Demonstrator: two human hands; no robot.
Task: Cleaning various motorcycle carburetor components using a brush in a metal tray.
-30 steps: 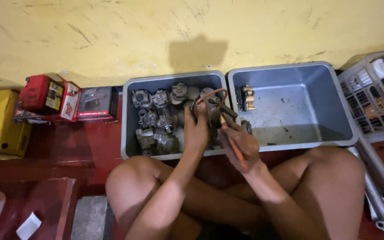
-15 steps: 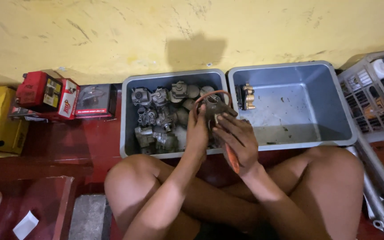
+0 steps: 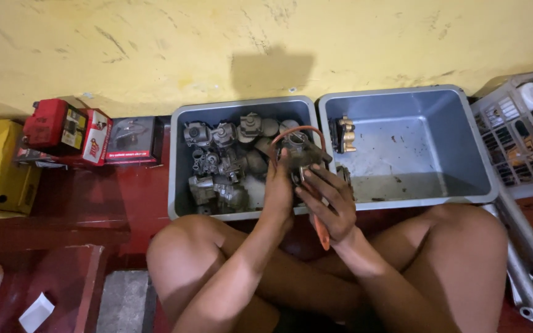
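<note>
Yellow wall, two grey tubs ahead of both hands.
Left hand [image 3: 277,188] and right hand [image 3: 328,200] clasp one grimy carburettor [image 3: 298,153], its orange hose [image 3: 297,131] looping over.

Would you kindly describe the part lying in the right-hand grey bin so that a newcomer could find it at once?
Two grey bins stand side by side against the yellow wall. Look in the right bin, at its far left corner. The brass part lies there, the only thing in that bin and gold-coloured, unlike the dull grey carburetors heaped in the left bin.

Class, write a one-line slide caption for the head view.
Both hands grip a carburettor above two grey tubs.
</note>
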